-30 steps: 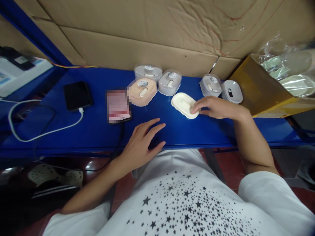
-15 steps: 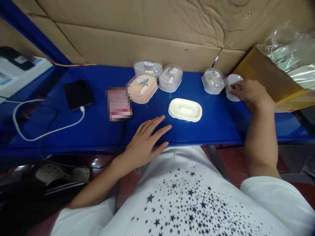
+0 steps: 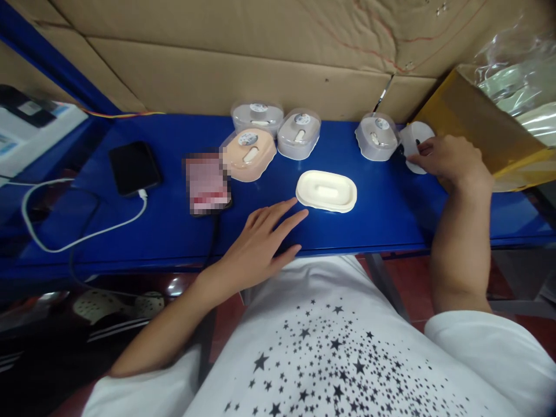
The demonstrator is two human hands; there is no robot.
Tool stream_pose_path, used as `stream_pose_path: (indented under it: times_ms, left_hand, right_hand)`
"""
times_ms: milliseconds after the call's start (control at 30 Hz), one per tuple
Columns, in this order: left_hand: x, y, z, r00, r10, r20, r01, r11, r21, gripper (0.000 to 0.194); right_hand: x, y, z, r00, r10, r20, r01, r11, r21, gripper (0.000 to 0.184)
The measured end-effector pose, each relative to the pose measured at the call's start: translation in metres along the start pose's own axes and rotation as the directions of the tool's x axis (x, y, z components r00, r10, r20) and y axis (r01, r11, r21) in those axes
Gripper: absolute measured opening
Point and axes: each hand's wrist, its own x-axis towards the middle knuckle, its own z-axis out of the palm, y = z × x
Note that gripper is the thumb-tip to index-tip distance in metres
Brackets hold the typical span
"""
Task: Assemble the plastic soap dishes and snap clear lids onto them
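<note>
The right hand [image 3: 456, 159] grips the white container [image 3: 414, 133] beside the box [image 3: 469, 110]; the left hand [image 3: 263, 246] spreads wide by the cream tray [image 3: 326, 191], flat on the table [image 3: 373, 223], likely for steadiness.

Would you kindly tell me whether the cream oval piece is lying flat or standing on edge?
The cream oval piece lies flat on the blue table: its broad face points up.

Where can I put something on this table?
Between the cream piece and right forearm, or behind that piece, the blue table is bare. It's crowded where three clear-covered containers bunch together, and where the right hand grips the white container by the cardboard box.
</note>
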Motion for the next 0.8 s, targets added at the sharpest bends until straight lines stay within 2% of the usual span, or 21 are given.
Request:
stream_pose_path:
  times_ms: [100,200,267,333,400,467,533,633,667,800]
  left_hand:
    - [0.021,-0.001,0.003,1.000,0.013,0.024,-0.014,1.000,0.019,0.061]
    - [0.034,-0.002,0.010,1.000,-0.001,0.010,0.001,0.999,0.043,0.056]
    - [0.034,-0.002,0.013,0.998,-0.011,-0.062,0.017,0.995,0.100,0.040]
    - [0.029,-0.003,0.013,0.988,0.003,-0.156,0.021,0.988,0.152,0.022]
    - [0.024,-0.004,0.010,0.966,0.018,-0.258,0.026,0.986,0.165,0.014]
    - [0.021,-0.004,0.007,0.931,0.032,-0.364,0.025,0.988,0.150,0.011]
    - [0.020,-0.003,0.005,0.898,0.062,-0.436,-0.001,0.990,0.139,0.009]
    - [0.021,-0.002,0.006,0.895,0.072,-0.441,-0.012,0.991,0.136,0.008]
    - [0.022,-0.002,0.006,0.903,0.060,-0.425,-0.004,0.991,0.132,0.009]
    - [0.023,-0.003,0.009,0.908,0.052,-0.415,-0.011,0.995,0.101,0.008]
  right_hand:
    - [-0.030,0.001,-0.015,0.990,0.086,-0.109,-0.077,0.994,0.081,0.041]
    - [-0.081,-0.002,-0.015,0.932,0.012,-0.363,0.102,0.951,0.292,0.041]
    - [-0.116,-0.004,-0.003,0.901,-0.092,-0.424,0.240,0.919,0.312,0.043]
    - [-0.141,-0.007,0.013,0.888,-0.243,-0.390,0.367,0.886,0.284,0.039]
    - [-0.153,-0.013,0.027,0.843,-0.413,-0.345,0.515,0.804,0.297,0.035]
    - [-0.155,-0.022,0.036,0.760,-0.555,-0.339,0.650,0.668,0.363,0.037]
    - [-0.148,-0.033,0.039,0.672,-0.650,-0.356,0.734,0.522,0.434,0.042]
    - [-0.131,-0.049,0.032,0.578,-0.738,-0.348,0.785,0.387,0.483,0.042]
    - [-0.126,-0.052,0.027,0.569,-0.746,-0.347,0.790,0.377,0.484,0.042]
    - [-0.110,-0.059,0.004,0.601,-0.711,-0.365,0.784,0.434,0.444,0.054]
